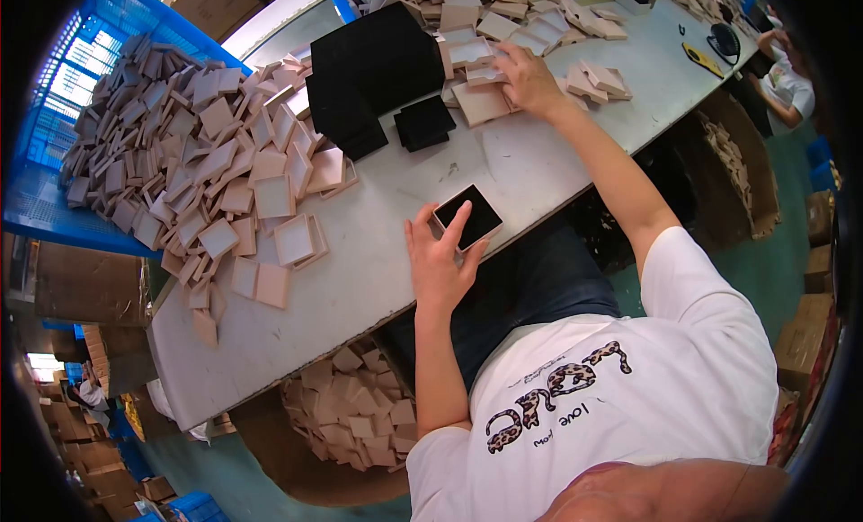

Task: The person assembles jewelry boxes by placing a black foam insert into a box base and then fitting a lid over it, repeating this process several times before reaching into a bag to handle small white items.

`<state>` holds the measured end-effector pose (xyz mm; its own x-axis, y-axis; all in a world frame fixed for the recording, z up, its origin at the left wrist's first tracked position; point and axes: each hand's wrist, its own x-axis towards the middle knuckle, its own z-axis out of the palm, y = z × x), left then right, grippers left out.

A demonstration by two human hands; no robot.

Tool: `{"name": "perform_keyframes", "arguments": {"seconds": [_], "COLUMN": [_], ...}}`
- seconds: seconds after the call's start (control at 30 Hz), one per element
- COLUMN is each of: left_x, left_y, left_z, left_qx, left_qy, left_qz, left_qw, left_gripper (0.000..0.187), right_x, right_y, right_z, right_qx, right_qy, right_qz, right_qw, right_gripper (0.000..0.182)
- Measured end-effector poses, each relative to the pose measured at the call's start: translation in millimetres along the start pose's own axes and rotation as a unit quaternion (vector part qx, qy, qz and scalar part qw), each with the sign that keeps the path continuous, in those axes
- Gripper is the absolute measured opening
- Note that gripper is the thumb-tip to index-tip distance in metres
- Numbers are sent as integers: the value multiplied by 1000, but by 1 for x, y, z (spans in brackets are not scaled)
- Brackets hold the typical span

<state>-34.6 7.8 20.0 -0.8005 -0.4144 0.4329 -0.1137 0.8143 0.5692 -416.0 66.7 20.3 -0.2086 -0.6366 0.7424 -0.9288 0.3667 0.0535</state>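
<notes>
My left hand point(439, 263) grips a small pale box with a black insert point(476, 221) near the table's front edge. One fingertip rests on the insert, while the thumb and other fingers hold the box's sides. Farther back, my right hand point(532, 84) has its fingers closed on the edge of a pale pink box point(484, 74) among other boxes. Left of it lie a large stack of black sheets point(382, 59) and a smaller stack of black squares point(424, 124).
A big heap of pale boxes point(216, 163) spills from a blue crate point(85, 221) onto the white table point(378, 252). More boxes lie at the back. A yellow-handled tool point(703, 60) is at the far right. Below the table stands a filled carton point(261, 437); a co-worker point(791, 86) is beyond.
</notes>
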Motion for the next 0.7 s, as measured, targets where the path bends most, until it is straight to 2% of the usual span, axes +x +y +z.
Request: {"name": "perform_keyframes", "arguments": {"seconds": [0.1,0.13,0.2,0.27,0.3,0.33,0.37,0.43,0.47,0.5,0.6,0.7], "left_x": [1,0,-3,-1,-2,-2,-2,-3,-4,-5,-5,-4], "left_y": [-2,-4,-4,-3,-7,-7,-6,-8,-9,-8,-10,-11], "left_z": [0,2,4,4,5,5,4,3,3,3,3,3], "left_qx": [-4,2,-3,-24,-16,-32,-47,-59,-73,-87,-103,-94], "left_qy": [14,16,10,4,-4,5,14,18,19,21,23,21], "left_qz": [-1,4,-4,-27,-34,-32,-32,-43,-48,-53,-63,-63], "left_qw": [1000,1000,1000,999,999,999,998,997,996,995,992,993], "left_gripper": [60,62,69,79,102,106,111,124,124,125,126,126], "right_x": [1,6,4,-18,-27,-35,-42,-55,-58,-58,-55,-48], "right_y": [12,1,-37,-57,-75,-94,-110,-135,-144,-152,-160,-161], "right_z": [-12,-28,-80,-94,-97,-95,-89,-70,-62,-58,-57,-59], "right_qx": [177,261,410,595,666,678,633,545,496,488,474,497], "right_qy": [-49,-87,-157,-201,-233,-276,-326,-289,-269,-235,-249,-279], "right_qz": [31,121,303,273,258,243,238,207,188,157,97,189], "right_qw": [983,954,846,729,660,636,661,760,804,826,839,800], "right_gripper": [36,35,33,34,36,35,30,27,26,26,27,27]}}
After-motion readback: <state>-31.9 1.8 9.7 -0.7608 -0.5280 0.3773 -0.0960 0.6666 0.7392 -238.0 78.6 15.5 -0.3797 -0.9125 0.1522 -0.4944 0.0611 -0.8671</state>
